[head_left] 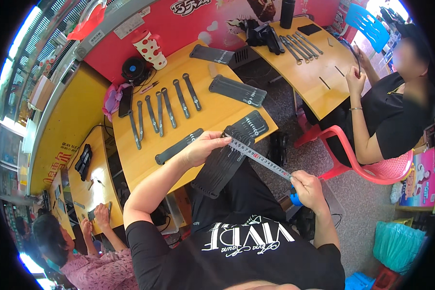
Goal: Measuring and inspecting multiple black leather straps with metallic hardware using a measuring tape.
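Left hand [202,149]: fingers pinched on tape's free end
Right hand [308,191]: curled around blue case [296,197]
Tape measure [262,158]: stretched between hands
Dark straps [215,171]: left of tape, by desk's [215,116] near edge

I see it bright here | white light [20,39] enters left, upper right | glare on left-side table [101,162] | edges bend, corners black

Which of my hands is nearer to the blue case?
Right. Your right hand holds the blue case; your left hand is farther away, at the other end of the measuring tape.
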Demonstrator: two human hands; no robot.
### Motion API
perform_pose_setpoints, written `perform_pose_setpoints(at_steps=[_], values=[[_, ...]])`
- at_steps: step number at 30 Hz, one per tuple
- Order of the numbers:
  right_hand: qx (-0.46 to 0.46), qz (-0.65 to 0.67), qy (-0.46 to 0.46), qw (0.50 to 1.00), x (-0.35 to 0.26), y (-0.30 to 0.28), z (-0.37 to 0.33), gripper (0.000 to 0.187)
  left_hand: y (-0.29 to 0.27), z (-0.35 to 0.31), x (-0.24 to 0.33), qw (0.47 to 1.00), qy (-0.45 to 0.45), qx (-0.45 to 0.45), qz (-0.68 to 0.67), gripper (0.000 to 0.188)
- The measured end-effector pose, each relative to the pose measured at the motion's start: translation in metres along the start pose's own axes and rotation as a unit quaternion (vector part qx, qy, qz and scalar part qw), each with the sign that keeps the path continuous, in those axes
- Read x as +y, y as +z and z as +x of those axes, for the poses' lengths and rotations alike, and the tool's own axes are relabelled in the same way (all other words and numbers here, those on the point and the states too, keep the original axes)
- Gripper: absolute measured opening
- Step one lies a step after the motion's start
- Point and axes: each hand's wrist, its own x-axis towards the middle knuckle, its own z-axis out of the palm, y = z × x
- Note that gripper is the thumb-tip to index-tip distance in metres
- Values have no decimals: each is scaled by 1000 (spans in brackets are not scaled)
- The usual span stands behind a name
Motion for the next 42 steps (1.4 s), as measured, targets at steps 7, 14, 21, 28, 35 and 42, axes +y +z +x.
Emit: perform_pose_setpoints(at_steps=[7,14,21,28,35,42], values=[[-2,-27,9,1000,4,8,-32,7,26,-5,-19,999,-46,-2,-26,81],[-6,-29,21,999,4,17,-44,8,38,-7,-18,996,-57,51,-43,87],[-14,-3,22,1000,4,30,-41,9,29,-3,-11,992,-75,105,-6,69],[-46,-11,15,999,7,28,-22,10,23,-3,7,995,-35,93,24,59],[-48,-6,-4,999,3,27,0,12,8,-2,17,982,-82,172,10,38],[-78,-51,-46,995,-11,19,23,13,1,-15,30,978,-90,187,-11,25]])
